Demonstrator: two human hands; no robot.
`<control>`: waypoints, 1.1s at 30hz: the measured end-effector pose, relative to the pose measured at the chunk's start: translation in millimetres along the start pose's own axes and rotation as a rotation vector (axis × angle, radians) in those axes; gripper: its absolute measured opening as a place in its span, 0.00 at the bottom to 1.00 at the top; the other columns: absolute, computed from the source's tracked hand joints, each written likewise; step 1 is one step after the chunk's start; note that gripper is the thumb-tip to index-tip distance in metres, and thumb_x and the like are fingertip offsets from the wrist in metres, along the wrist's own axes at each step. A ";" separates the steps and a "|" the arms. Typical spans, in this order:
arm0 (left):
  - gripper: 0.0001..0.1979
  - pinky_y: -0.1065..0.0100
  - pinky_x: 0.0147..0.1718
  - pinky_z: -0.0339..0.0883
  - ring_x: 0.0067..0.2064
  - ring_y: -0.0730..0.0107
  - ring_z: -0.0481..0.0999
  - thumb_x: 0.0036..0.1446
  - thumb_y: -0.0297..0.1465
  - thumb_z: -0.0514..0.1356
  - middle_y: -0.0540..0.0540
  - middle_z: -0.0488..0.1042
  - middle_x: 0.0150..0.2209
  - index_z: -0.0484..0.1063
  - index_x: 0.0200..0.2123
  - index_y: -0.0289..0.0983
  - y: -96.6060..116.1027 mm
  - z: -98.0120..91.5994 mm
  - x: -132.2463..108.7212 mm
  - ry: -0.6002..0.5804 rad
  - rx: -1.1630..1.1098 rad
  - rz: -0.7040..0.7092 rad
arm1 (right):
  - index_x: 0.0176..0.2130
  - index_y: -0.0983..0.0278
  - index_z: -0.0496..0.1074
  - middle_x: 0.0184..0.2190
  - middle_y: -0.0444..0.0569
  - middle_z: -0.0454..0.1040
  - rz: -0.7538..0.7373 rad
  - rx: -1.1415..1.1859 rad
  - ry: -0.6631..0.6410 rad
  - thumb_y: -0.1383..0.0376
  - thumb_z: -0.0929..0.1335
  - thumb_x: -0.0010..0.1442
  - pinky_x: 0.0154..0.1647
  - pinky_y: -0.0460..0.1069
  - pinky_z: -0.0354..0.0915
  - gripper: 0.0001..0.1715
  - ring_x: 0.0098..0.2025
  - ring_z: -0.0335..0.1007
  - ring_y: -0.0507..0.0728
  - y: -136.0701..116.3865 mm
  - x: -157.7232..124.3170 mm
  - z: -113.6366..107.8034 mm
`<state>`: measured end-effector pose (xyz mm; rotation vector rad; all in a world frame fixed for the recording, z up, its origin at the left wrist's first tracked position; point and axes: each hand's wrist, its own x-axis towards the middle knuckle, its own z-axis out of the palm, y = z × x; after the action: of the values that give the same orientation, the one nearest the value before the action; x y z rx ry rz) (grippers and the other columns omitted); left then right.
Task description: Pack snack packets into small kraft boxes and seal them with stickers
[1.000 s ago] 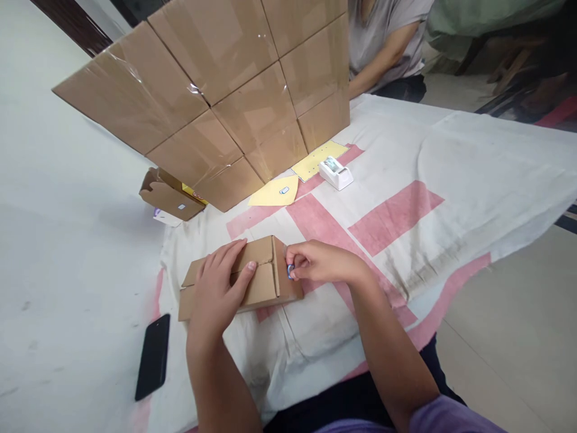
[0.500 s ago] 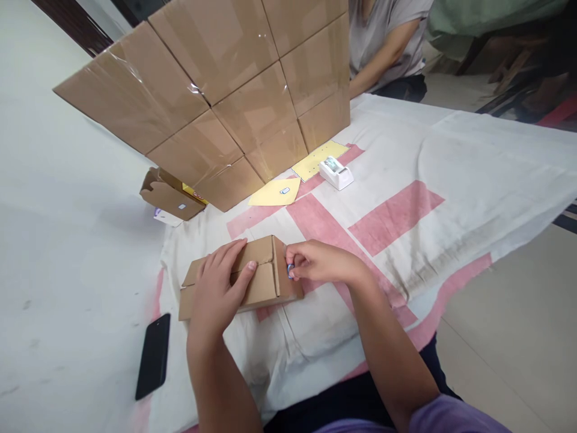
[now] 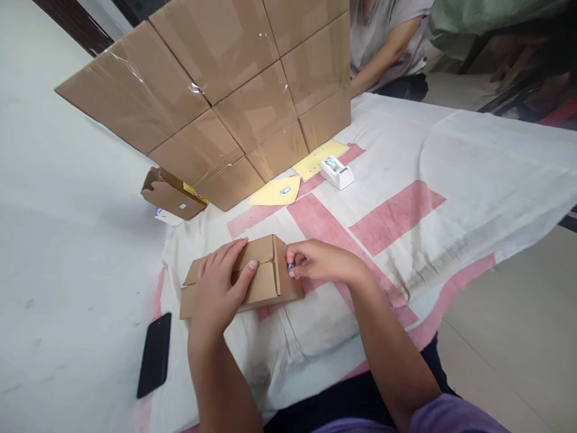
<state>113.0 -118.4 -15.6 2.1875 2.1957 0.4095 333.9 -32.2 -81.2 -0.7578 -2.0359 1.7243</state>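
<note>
A small closed cardboard box (image 3: 259, 285) lies on the cloth in front of me, its top flaps meeting in a seam. My left hand (image 3: 220, 276) rests flat over its top, thumb spread away from the fingers. At the box's right end, my right hand (image 3: 315, 261) pinches a small blue object (image 3: 291, 270) against or close to the end face. Most of that object is covered by the fingers, so its kind is unclear.
Behind stands a tall wall of taped cardboard boxes (image 3: 252, 90). Near its foot lie yellow paper pieces (image 3: 274, 192) and a white tape-dispenser-like device (image 3: 337, 173). A black phone (image 3: 154, 355) and an open carton (image 3: 171, 195) are at left. Another person (image 3: 387, 48) sits beyond.
Almost nothing differs. Both hands keep the same places on the box; the whole view has shifted very slightly.
</note>
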 end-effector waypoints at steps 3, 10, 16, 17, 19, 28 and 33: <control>0.24 0.53 0.60 0.54 0.63 0.55 0.66 0.68 0.50 0.48 0.48 0.70 0.62 0.65 0.61 0.47 0.6 -0.1 0.1 -0.001 0.002 0.004 | 0.33 0.62 0.67 0.28 0.42 0.74 -0.021 -0.046 0.035 0.67 0.70 0.57 0.30 0.46 0.59 0.06 0.31 0.69 0.53 0.8 1.0 -0.3; 0.24 0.52 0.60 0.54 0.63 0.55 0.66 0.68 0.50 0.47 0.47 0.70 0.61 0.65 0.60 0.47 1.3 -0.9 0.4 -0.006 0.009 -0.002 | 0.36 0.62 0.68 0.38 0.45 0.73 -0.062 -0.089 0.103 0.65 0.72 0.55 0.37 0.48 0.62 0.10 0.39 0.70 0.56 3.5 1.1 -1.0; 0.24 0.52 0.60 0.54 0.63 0.55 0.66 0.68 0.49 0.47 0.47 0.70 0.62 0.65 0.60 0.46 1.4 -1.9 0.6 -0.005 0.008 0.005 | 0.45 0.60 0.65 0.46 0.47 0.72 -0.046 -0.098 0.158 0.62 0.73 0.55 0.38 0.49 0.62 0.20 0.41 0.68 0.56 7.8 -0.3 -0.4; 0.24 0.52 0.60 0.55 0.63 0.55 0.66 0.68 0.49 0.47 0.46 0.70 0.62 0.65 0.60 0.46 1.7 -2.1 0.5 -0.008 0.010 0.004 | 0.46 0.60 0.65 0.47 0.47 0.72 -0.043 -0.100 0.151 0.62 0.73 0.56 0.38 0.49 0.62 0.21 0.41 0.69 0.57 8.6 -0.5 -0.3; 0.24 0.51 0.60 0.55 0.63 0.54 0.66 0.68 0.49 0.47 0.46 0.70 0.62 0.65 0.60 0.46 2.3 -2.5 0.4 -0.011 0.011 -0.001 | 0.51 0.60 0.64 0.50 0.49 0.71 -0.031 -0.107 0.135 0.62 0.73 0.56 0.38 0.49 0.63 0.25 0.42 0.69 0.57 9.8 -1.0 -0.2; 0.24 0.52 0.61 0.54 0.64 0.55 0.66 0.68 0.49 0.48 0.47 0.70 0.62 0.65 0.61 0.46 0.5 -2.0 0.3 -0.009 0.004 0.008 | 0.54 0.59 0.68 0.50 0.50 0.72 -0.051 -0.107 0.103 0.63 0.74 0.55 0.42 0.50 0.64 0.27 0.46 0.69 0.59 9.8 -2.4 -1.7; 0.23 0.52 0.61 0.54 0.64 0.56 0.66 0.68 0.48 0.48 0.47 0.70 0.62 0.64 0.61 0.47 1.0 -1.4 0.0 -0.008 0.000 0.009 | 0.51 0.59 0.70 0.49 0.49 0.73 -0.013 -0.163 0.199 0.60 0.73 0.58 0.45 0.51 0.62 0.21 0.48 0.69 0.60 7.6 -2.6 -1.8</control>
<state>113.8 -118.6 -14.1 2.1958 2.1829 0.4003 338.3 -31.5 -88.2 -0.9245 -2.0550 1.4262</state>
